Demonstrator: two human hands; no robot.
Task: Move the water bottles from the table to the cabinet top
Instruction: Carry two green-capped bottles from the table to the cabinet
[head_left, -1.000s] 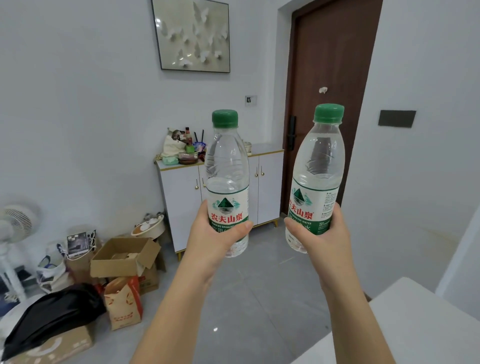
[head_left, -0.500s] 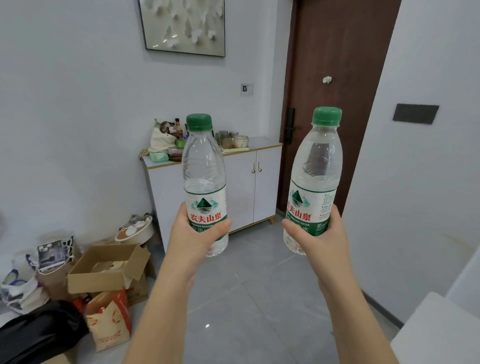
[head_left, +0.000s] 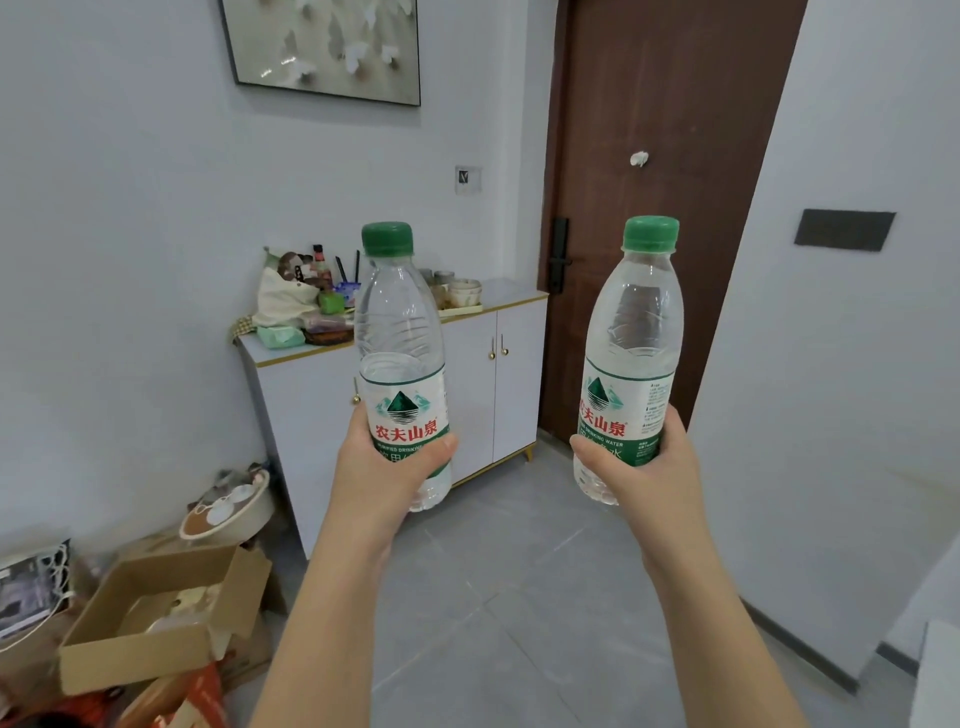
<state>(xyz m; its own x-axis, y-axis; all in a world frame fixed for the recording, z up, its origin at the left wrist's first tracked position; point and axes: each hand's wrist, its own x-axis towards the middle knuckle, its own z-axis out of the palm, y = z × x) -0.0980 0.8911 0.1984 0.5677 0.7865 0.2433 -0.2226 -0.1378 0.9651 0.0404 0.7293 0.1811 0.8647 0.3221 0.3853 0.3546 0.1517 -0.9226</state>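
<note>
Both hands are full. The left hand (head_left: 387, 470) wraps the lower half of the left water bottle (head_left: 401, 332). Its thumb lies across the front of the label and the other fingers curl out of sight round the back. The bottle's base pokes out just below the thumb, and its green cap stands well above it. The right hand (head_left: 647, 470) grips the right water bottle (head_left: 631, 332) as a mirror image, thumb on the label's near edge and fingers closing round the far side. Both bottles are in the air, upright or nearly so (the right one leans a touch inward), touching neither each other nor any surface.

The low grip looks suited to setting down. With the fingers round the label band, the water's weight sits just above the fist, and the base is free to meet a surface first.

The white cabinet (head_left: 470, 395) stands beyond the left fingertips, partly hidden behind the left bottle. To the left of those fingers the cabinet top (head_left: 511, 292) is crowded with a cloth bag (head_left: 283, 301) and small items. A tray of cups (head_left: 460, 299) sits just to the right of the left bottle. The bare stretch shows in the gap between the two hands, toward the brown door (head_left: 649, 130). I judge the carry to be about midway, and that bare end is the likeliest landing spot for both bottles.
</note>
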